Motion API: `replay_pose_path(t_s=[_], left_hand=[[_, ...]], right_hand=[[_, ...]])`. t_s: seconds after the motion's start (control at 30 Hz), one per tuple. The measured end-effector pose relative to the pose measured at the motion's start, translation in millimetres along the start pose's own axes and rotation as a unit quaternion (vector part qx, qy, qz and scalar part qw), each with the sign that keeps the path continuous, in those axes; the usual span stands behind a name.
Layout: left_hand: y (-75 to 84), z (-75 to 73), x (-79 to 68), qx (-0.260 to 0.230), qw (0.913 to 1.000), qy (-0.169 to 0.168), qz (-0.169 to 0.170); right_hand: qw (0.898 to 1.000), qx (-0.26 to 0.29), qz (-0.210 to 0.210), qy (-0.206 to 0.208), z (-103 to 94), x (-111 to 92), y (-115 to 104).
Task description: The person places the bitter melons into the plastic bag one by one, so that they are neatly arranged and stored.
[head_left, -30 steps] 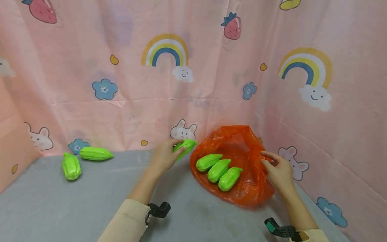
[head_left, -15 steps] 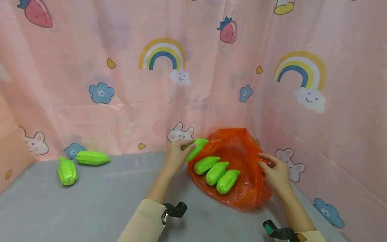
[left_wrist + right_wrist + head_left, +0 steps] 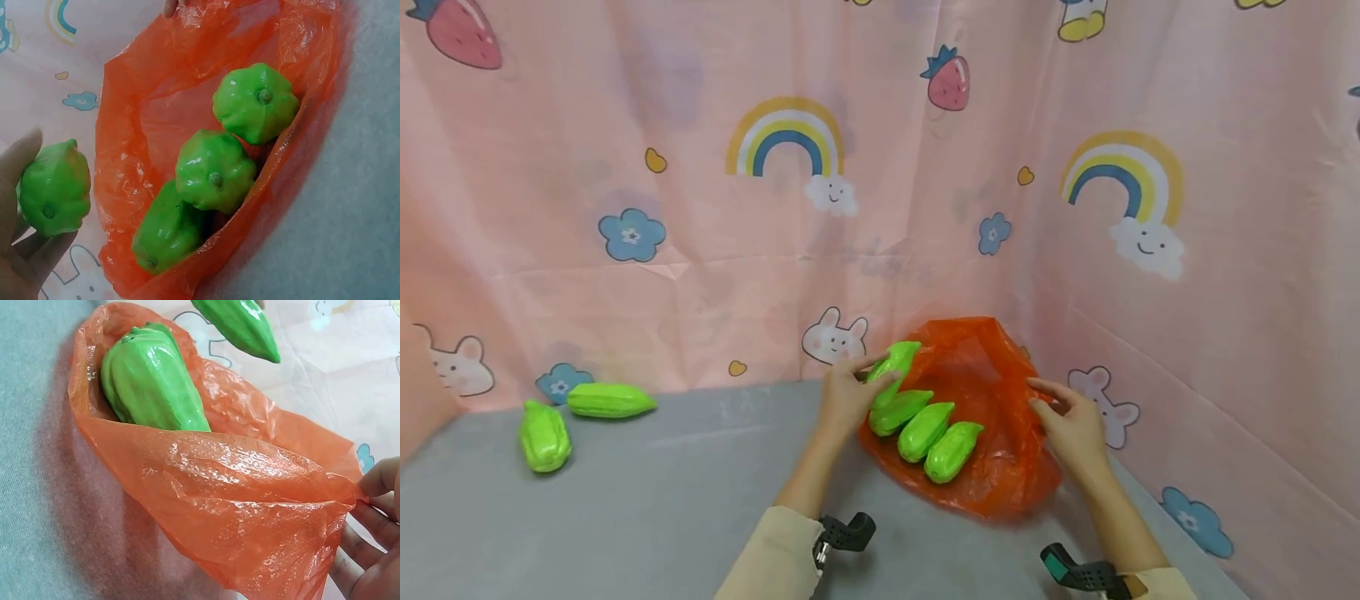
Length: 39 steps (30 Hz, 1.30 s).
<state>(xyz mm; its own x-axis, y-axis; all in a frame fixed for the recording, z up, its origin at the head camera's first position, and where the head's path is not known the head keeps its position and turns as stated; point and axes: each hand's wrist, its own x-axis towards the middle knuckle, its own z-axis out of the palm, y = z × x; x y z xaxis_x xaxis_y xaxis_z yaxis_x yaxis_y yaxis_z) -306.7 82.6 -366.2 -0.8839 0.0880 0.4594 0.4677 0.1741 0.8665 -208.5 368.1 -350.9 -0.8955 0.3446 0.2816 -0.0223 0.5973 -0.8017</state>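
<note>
My left hand (image 3: 848, 393) holds a bright green ribbed gourd (image 3: 897, 360) with a pointed tip, between thumb and fingers. In the left wrist view this held gourd (image 3: 55, 187) is beside the mouth of a red plastic bag (image 3: 122, 156), stem end toward the camera. Three similar gourds (image 3: 953, 452) lie side by side inside the bag (image 3: 1000, 487). The bag's right edge is pinched by my right hand (image 3: 1075, 425). From the right wrist, its thumb and fingertips grip the gathered plastic (image 3: 340, 494), and one gourd (image 3: 153, 378) shows inside the opening.
Two more green gourds, one upright-pointing (image 3: 546, 437) and one lying sideways (image 3: 610, 401), rest on the grey table (image 3: 647, 517) at the far left. A pink printed curtain (image 3: 700, 317) rises behind and along the right side, close behind the bag.
My left hand has carried its gourd rightward, from left of the bag to over its left edge. The right hand keeps its grip on the bag. The head view has shifted slightly.
</note>
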Motion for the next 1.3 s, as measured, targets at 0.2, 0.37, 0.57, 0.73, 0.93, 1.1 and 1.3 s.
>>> replay_pose_path(t_s=[0.2,0.37,0.57,0.73,0.93,1.1,1.3], left_hand=[[-3.2,1.8,-0.4,0.026,0.9985,-0.013,0.046],[-5.7,4.1,-2.1,0.044,0.9962,-0.014,0.074],[-7.4,6.0,-1.1,0.087,0.9906,-0.014,0.105],[-8.1,9.8,-4.6,0.094,0.9911,-0.037,0.087],[-7.9,16.2,-8.7,0.106,0.9907,-0.058,0.061],[-10.1,19.5,-10.4,0.108,0.991,-0.05,0.06],[-7.0,23.1,-12.1,0.12,0.9892,-0.059,0.059]], right_hand=[[1.0,0.007,-0.005,0.003,-1.5,0,1],[1.0,0.013,-0.007,0.002,-2.6,0,2],[1.0,0.014,-0.011,0.003,-0.5,3,4],[1.0,0.014,-0.002,0.001,-0.2,2,4],[1.0,0.015,0.005,0.001,-0.5,0,3],[1.0,0.017,0.006,0.002,-0.3,-1,2],[1.0,0.023,0.01,0.003,-0.1,-1,0]])
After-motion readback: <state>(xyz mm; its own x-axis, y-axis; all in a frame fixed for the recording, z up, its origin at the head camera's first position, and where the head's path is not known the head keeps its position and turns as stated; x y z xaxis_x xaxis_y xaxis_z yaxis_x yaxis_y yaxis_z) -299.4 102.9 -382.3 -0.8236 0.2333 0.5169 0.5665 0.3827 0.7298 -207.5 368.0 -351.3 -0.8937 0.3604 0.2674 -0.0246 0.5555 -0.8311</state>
